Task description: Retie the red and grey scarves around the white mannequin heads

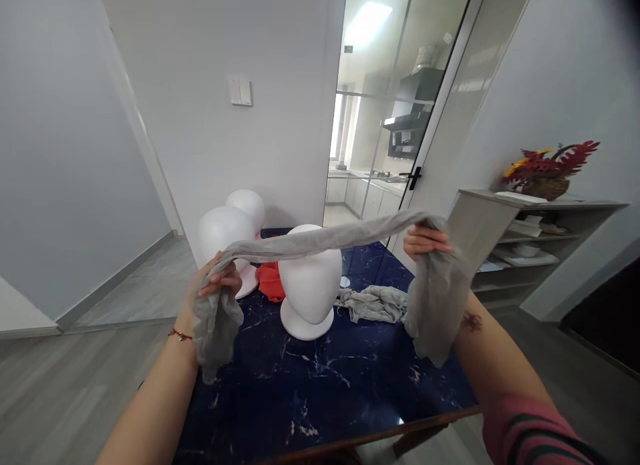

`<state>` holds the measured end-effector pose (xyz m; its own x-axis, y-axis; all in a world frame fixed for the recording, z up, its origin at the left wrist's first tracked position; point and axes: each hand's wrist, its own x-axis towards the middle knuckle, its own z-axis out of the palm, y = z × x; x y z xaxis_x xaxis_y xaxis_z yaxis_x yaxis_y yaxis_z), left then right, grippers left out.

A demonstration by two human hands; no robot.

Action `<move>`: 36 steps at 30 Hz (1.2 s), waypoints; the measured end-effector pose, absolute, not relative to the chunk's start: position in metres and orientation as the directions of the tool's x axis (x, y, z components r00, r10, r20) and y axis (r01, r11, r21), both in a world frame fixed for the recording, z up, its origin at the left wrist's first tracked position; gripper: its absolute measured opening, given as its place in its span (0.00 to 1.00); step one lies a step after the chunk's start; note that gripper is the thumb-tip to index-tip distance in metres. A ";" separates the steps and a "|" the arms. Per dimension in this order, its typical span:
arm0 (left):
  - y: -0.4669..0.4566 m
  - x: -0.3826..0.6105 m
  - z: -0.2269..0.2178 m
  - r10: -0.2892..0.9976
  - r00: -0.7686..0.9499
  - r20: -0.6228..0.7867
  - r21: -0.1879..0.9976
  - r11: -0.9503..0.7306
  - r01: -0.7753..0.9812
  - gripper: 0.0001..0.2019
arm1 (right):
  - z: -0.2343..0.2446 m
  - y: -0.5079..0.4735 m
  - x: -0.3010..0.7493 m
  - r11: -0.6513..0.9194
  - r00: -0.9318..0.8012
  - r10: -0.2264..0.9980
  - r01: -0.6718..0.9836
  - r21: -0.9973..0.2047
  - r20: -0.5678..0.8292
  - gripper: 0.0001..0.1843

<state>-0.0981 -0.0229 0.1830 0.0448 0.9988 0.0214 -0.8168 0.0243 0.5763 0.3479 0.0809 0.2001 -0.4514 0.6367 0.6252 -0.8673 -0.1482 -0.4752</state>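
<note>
A thin grey scarf [330, 238], gathered into a long band, stretches between my two hands. My left hand [223, 278] is closed around one end, and my right hand [427, 241] grips the other, somewhat higher. Loose cloth hangs below each hand. Behind the band stands a white foam mannequin head [311, 288] on its round base; the band passes in front of its upper part. Whether the cloth touches the head, I cannot tell.
The dark blue marbled table [310, 398] bears two more white heads [225, 228] at back left, a red cloth [271, 281] and a crumpled grey cloth [375, 303]. A glass door [380, 118] and a shelf unit [530, 205] stand beyond.
</note>
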 end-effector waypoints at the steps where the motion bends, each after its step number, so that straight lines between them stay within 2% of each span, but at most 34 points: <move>1: -0.025 -0.097 0.189 0.995 0.105 0.001 0.578 0.085 -0.811 0.22 | 0.206 0.086 0.344 -0.056 -0.396 0.747 -0.838 -0.543 0.534 0.14; 3: -0.025 -0.096 0.197 0.978 0.200 -0.051 0.581 0.192 -0.791 0.20 | 0.220 0.095 0.334 0.070 -0.277 0.870 -0.751 -0.656 0.409 0.13; 5: -0.021 -0.094 0.199 0.978 0.202 -0.057 0.545 0.200 -0.814 0.18 | 0.232 0.107 0.319 0.101 -0.231 0.895 -0.728 -0.678 0.381 0.14; 7: -0.011 -0.090 0.194 0.989 0.149 -0.009 0.460 0.137 -0.878 0.16 | 0.239 0.122 0.301 0.005 -0.267 0.916 -0.738 -0.674 0.300 0.13; 9: 0.002 -0.084 0.183 0.991 0.135 0.003 0.376 0.124 -0.918 0.15 | 0.237 0.138 0.281 -0.151 -0.333 0.932 -0.712 -0.685 0.141 0.12; 11: 0.014 -0.077 0.169 0.981 0.177 -0.084 0.324 0.195 -0.926 0.14 | 0.224 0.147 0.266 -0.276 -0.376 0.927 -0.660 -0.699 -0.011 0.12; 14: 0.022 -0.070 0.146 0.933 0.241 -0.268 0.283 0.315 -0.906 0.13 | 0.191 0.143 0.258 -0.378 -0.412 0.902 -0.601 -0.704 -0.133 0.14; 18: 0.008 -0.061 0.119 0.901 0.238 -0.364 0.285 0.351 -0.892 0.13 | 0.145 0.103 0.273 -0.496 -0.457 0.851 -0.538 -0.681 -0.259 0.16; 23: -0.024 -0.030 0.088 0.813 0.282 -0.509 0.205 0.433 -0.878 0.10 | 0.091 0.027 0.282 -0.601 -0.489 0.790 -0.501 -0.623 -0.369 0.17; 26: -0.037 -0.010 0.071 0.777 0.275 -0.566 0.261 0.485 -0.835 0.09 | 0.064 -0.014 0.267 -0.681 -0.514 0.726 -0.448 -0.579 -0.457 0.14; 30: -0.045 0.004 0.059 0.804 0.310 -0.507 0.399 0.538 -0.743 0.10 | 0.048 -0.045 0.234 -0.692 -0.431 0.718 -0.358 -0.626 -0.547 0.15; 32: -0.047 0.006 0.057 0.795 0.369 -0.481 0.406 0.575 -0.711 0.11 | 0.048 -0.052 0.218 -0.674 -0.371 0.738 -0.346 -0.653 -0.564 0.15; 36: -0.048 0.009 0.055 0.751 0.475 -0.458 0.345 0.643 -0.684 0.12 | 0.046 -0.056 0.188 -0.694 -0.393 0.720 -0.422 -0.583 -0.573 0.14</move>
